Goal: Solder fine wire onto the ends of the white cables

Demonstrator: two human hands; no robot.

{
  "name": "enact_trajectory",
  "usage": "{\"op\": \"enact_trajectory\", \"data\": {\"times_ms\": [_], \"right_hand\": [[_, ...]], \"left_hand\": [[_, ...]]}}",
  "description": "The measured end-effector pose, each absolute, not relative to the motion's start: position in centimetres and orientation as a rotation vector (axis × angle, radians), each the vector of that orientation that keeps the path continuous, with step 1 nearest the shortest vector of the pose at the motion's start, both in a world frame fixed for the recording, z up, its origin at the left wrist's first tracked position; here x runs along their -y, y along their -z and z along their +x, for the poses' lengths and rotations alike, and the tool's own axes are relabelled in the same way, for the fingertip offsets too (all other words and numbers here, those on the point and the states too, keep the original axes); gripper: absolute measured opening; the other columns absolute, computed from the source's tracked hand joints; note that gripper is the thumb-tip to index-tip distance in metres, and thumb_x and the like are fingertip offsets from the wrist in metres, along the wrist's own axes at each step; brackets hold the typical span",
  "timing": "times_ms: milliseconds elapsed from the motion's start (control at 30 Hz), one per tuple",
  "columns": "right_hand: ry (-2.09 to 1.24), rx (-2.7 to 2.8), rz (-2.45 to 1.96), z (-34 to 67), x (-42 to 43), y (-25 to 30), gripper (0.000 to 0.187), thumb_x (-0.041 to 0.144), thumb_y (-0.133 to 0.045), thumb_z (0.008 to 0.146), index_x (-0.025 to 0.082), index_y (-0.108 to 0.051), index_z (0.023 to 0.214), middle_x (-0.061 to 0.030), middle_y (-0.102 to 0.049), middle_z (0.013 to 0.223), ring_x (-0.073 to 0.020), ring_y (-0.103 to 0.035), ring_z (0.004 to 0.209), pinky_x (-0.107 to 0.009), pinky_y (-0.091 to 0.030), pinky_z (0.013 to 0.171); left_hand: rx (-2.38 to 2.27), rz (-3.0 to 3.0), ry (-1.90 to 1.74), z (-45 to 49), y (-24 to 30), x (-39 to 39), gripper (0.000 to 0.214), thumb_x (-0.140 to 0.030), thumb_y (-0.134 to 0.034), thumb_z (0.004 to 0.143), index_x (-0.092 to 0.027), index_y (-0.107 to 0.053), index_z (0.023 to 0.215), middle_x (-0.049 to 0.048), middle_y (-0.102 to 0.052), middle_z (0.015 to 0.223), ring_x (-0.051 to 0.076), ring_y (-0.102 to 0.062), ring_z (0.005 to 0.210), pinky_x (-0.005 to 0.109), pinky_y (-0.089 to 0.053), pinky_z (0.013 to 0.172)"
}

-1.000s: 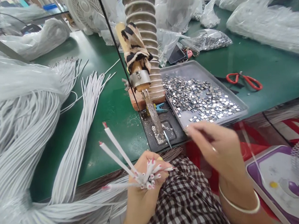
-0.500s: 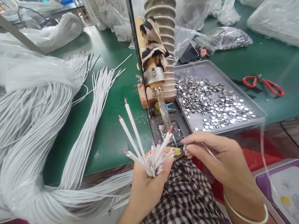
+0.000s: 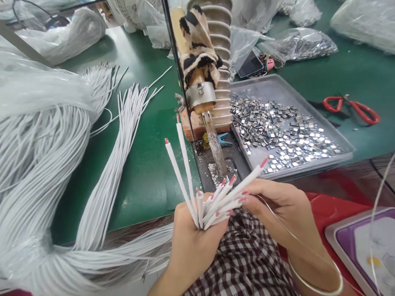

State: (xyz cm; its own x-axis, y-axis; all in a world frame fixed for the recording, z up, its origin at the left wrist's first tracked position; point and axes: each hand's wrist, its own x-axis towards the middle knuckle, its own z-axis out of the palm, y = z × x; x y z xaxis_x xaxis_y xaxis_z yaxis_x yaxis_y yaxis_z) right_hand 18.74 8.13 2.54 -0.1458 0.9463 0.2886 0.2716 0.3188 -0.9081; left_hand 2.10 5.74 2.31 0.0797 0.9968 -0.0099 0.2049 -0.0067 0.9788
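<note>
A bundle of white cables (image 3: 186, 179) with red-tipped ends is gripped in my left hand (image 3: 198, 247), fingers wrapped round it and the ends fanning up and right. Close beside those ends, my right hand (image 3: 287, 209) is pinched on a thin solder wire (image 3: 274, 214) that runs back over the hand. Cable ends partly cover its fingertips, so I cannot make out whether they hold anything else. Just above the bundle, a clamped soldering iron (image 3: 215, 142) points down over a black holder (image 3: 208, 167) with silvery bits in it.
A tray (image 3: 337, 156) of small metal connectors stands right of the iron, with red-handled cutters (image 3: 364, 112) beyond. More white cables (image 3: 109, 174) lie on the left. Behind the iron rises a ribbed hose (image 3: 220, 45). A phone (image 3: 249, 66) and bagged parts (image 3: 306, 44) lie farther back.
The cable bundle has tilted and shifted right, so its longest end now reaches over my right hand. My hands are closer together. The view has shifted slightly.
</note>
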Motion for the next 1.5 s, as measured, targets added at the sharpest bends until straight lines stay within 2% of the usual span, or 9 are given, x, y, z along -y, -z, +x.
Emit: {"op": "enact_trajectory", "data": {"times_ms": [200,333,433,500,633,867,1100,1333,1500], "right_hand": [[-0.991,1.234,-1.081,18.6,-7.7,-0.8,0.026,0.032,-0.049,0.102,0.031,-0.067,0.122,0.0019,-0.077,0.091,-0.0107,-0.073,0.077,-0.023,-0.061,0.073],[-0.702,1.237,-1.271,18.1,-6.9,-0.4,0.009,0.021,-0.065,0.094,0.027,-0.068,0.099,0.0067,-0.076,0.075,-0.0081,-0.072,0.062,-0.017,-0.060,0.065],[-0.374,1.334,-1.304,17.7,-6.5,-0.5,0.006,0.019,-0.072,0.088,0.023,-0.069,0.090,0.0034,-0.075,0.074,-0.0109,-0.070,0.062,-0.021,-0.058,0.062],[-0.272,1.360,-1.228,17.6,-6.5,-0.6,0.002,0.024,-0.068,0.091,0.022,-0.067,0.092,0.0008,-0.073,0.073,-0.0139,-0.070,0.063,-0.026,-0.058,0.060],[-0.288,1.418,-1.085,17.5,-6.8,-0.8,0.019,0.025,-0.051,0.100,0.020,-0.064,0.086,0.0001,-0.066,0.065,-0.0141,-0.065,0.057,-0.027,-0.054,0.053],[-0.087,1.614,-1.245,18.0,-6.3,-0.9,0.025,0.008,-0.066,0.089,0.021,-0.070,0.109,0.0021,-0.080,0.089,-0.0121,-0.076,0.075,-0.020,-0.061,0.072],[0.022,1.734,-1.072,17.4,-6.5,-2.6,0.020,-0.002,-0.072,0.080,0.010,-0.069,0.096,-0.0091,-0.073,0.108,-0.0151,-0.072,0.100,-0.023,-0.060,0.094],[0.037,1.760,-1.040,17.1,-6.9,-3.1,0.018,-0.005,-0.072,0.079,0.006,-0.069,0.092,-0.0107,-0.073,0.105,-0.0119,-0.071,0.099,-0.019,-0.058,0.097],[0.055,1.757,-1.062,16.9,-7.0,-2.7,0.020,-0.001,-0.073,0.080,0.011,-0.071,0.096,-0.0085,-0.074,0.106,-0.0140,-0.071,0.097,-0.023,-0.060,0.095]], "left_hand": [[-1.379,1.406,-1.091,2.0,-2.5,-5.9,0.021,-0.016,-0.060,0.085,-0.018,-0.065,0.064,0.0018,-0.068,0.068,0.021,-0.068,0.079,0.028,-0.051,0.076],[-1.440,1.361,-1.134,2.1,-2.7,-6.2,0.020,-0.019,-0.063,0.084,-0.017,-0.066,0.064,0.0046,-0.075,0.078,0.023,-0.070,0.082,0.029,-0.053,0.077],[-1.470,1.280,-1.177,2.3,-3.2,-6.4,0.018,-0.021,-0.066,0.082,-0.017,-0.067,0.065,0.0047,-0.076,0.080,0.023,-0.070,0.082,0.029,-0.054,0.077],[-1.481,1.236,-1.188,2.4,-3.4,-6.6,0.016,-0.021,-0.067,0.080,-0.017,-0.068,0.065,0.0043,-0.077,0.080,0.022,-0.069,0.081,0.028,-0.054,0.075],[-1.467,1.230,-1.185,2.3,-3.6,-6.8,0.016,-0.019,-0.068,0.079,-0.018,-0.067,0.063,0.0023,-0.077,0.079,0.020,-0.070,0.081,0.023,-0.054,0.071],[-1.402,1.223,-1.169,2.1,-3.9,-7.1,0.014,-0.018,-0.067,0.081,-0.019,-0.068,0.066,-0.0001,-0.079,0.079,0.016,-0.071,0.075,0.020,-0.055,0.072],[-1.431,1.306,-1.146,2.2,-4.4,-7.2,0.017,-0.021,-0.064,0.082,-0.017,-0.069,0.066,0.0007,-0.073,0.066,0.020,-0.070,0.076,0.021,-0.051,0.062],[-1.464,1.313,-1.166,2.2,-4.4,-7.3,0.019,-0.021,-0.064,0.081,-0.017,-0.067,0.062,0.0007,-0.068,0.058,0.023,-0.071,0.081,0.024,-0.054,0.069],[-1.431,1.299,-1.201,2.3,-4.9,-7.5,0.016,-0.018,-0.065,0.081,-0.018,-0.069,0.065,0.0022,-0.079,0.079,0.021,-0.073,0.081,0.025,-0.057,0.078]]}}
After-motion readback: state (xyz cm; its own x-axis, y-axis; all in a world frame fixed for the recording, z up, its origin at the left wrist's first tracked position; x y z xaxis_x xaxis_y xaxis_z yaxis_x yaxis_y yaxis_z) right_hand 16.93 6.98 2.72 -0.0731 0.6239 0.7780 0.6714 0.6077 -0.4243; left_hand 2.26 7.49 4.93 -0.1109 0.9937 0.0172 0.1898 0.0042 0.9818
